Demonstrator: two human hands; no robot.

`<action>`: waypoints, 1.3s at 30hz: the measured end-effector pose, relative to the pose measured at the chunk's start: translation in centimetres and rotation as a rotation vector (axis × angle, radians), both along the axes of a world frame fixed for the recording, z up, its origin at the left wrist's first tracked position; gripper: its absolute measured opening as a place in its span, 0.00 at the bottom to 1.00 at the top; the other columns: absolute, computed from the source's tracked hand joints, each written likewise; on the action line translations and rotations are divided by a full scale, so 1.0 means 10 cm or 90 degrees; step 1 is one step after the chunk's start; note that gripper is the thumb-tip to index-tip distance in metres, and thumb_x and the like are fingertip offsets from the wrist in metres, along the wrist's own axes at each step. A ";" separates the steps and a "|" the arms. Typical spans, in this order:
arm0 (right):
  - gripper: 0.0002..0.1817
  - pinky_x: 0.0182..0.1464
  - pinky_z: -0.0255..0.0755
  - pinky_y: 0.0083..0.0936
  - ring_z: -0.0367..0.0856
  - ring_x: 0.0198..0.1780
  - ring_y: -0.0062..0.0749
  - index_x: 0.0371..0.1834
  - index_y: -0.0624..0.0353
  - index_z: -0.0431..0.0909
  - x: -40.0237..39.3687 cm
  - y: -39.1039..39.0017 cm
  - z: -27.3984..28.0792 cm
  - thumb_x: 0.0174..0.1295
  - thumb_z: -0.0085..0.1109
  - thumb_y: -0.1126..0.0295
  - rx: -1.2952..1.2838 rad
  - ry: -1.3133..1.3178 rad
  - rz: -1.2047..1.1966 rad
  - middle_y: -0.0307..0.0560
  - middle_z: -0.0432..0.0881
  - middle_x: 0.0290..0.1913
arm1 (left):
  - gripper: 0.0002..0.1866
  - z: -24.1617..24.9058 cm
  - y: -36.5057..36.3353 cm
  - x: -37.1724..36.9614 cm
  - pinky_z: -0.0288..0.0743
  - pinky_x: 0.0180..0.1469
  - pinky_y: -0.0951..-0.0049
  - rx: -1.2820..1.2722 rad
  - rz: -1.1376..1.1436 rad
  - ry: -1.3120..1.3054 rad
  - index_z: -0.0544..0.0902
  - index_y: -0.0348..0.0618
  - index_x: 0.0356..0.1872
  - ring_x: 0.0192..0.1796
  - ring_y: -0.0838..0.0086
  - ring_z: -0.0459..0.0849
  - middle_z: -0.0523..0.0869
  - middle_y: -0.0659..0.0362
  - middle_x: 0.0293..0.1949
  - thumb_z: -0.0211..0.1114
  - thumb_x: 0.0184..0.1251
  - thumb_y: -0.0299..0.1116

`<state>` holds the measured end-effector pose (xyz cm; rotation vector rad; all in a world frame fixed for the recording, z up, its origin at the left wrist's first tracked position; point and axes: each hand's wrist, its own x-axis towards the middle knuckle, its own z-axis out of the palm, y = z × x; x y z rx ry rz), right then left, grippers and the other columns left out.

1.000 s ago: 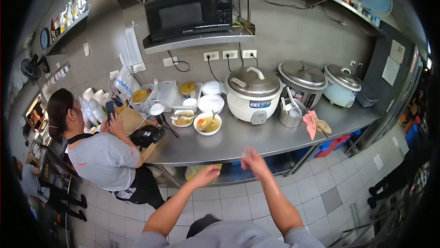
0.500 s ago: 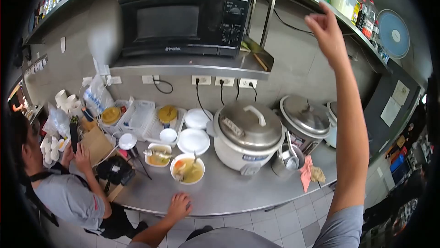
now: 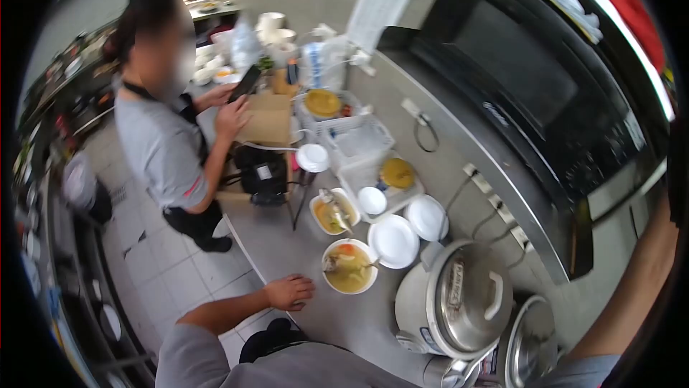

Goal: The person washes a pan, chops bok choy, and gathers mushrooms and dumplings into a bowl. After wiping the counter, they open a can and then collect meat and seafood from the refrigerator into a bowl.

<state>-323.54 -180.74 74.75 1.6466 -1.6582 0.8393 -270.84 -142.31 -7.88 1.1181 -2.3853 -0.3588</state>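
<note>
My left hand (image 3: 290, 292) lies palm down on the counter's front edge, its fingers apart and holding nothing. Closest to it stands a white bowl of soup (image 3: 349, 266), with orange and pale pieces and what looks like fish in the broth. Behind that bowl is a smaller white container of soup (image 3: 334, 211) with a fish piece and a utensil-like shape lying across it. My right forearm (image 3: 631, 280) reaches up along the right edge of the view, and the hand at its end is out of sight.
White lids (image 3: 394, 241), a rice cooker (image 3: 459, 302) and a second cooker (image 3: 532, 345) stand on the steel counter. A microwave (image 3: 531, 72) sits on a shelf above. At left a co-worker (image 3: 161, 115) holds a phone (image 3: 245, 83) beside a cardboard box (image 3: 264, 119).
The view has swung left, bringing more of the co-worker and floor into sight. My right hand, raised near the upper shelf before, has left the view. My left hand stays on the counter edge.
</note>
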 end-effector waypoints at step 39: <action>0.39 0.60 0.72 0.32 0.75 0.58 0.36 0.63 0.60 0.63 6.04 8.52 -7.90 0.47 0.74 0.75 1.514 -0.324 1.070 0.49 0.76 0.56 | 0.62 0.03 6.36 0.57 0.67 0.67 0.63 0.018 0.950 0.653 0.44 0.38 0.76 0.68 0.58 0.69 0.68 0.48 0.67 0.81 0.47 0.39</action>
